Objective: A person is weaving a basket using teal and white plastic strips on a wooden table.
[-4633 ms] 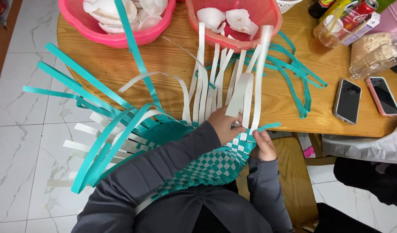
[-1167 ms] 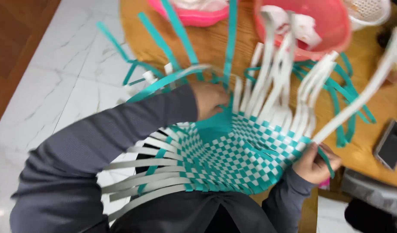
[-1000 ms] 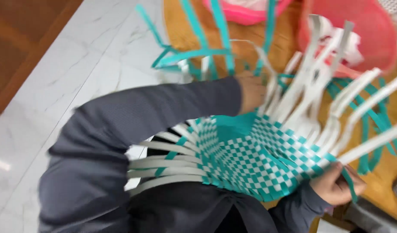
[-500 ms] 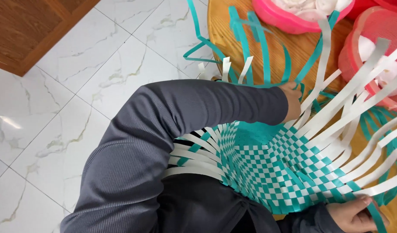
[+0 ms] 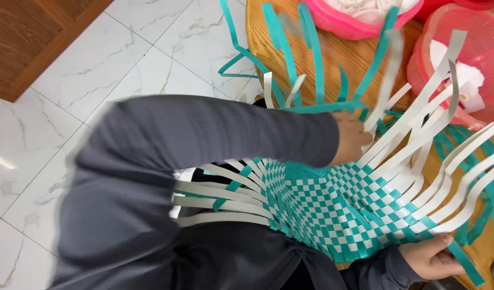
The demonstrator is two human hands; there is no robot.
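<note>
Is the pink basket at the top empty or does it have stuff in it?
Not empty. The pink basket on the table holds white pieces, piled up near its rim.

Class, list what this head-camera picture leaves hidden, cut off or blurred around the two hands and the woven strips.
- Left hand fingertips: buried among the white strips, motion-blurred.
- Right hand: partly cut by the bottom edge; its grip on the teal strip is unclear.
- Woven mat near edge: hidden behind the grey sleeve.
- Pink baskets: cropped by the top edge.
</note>
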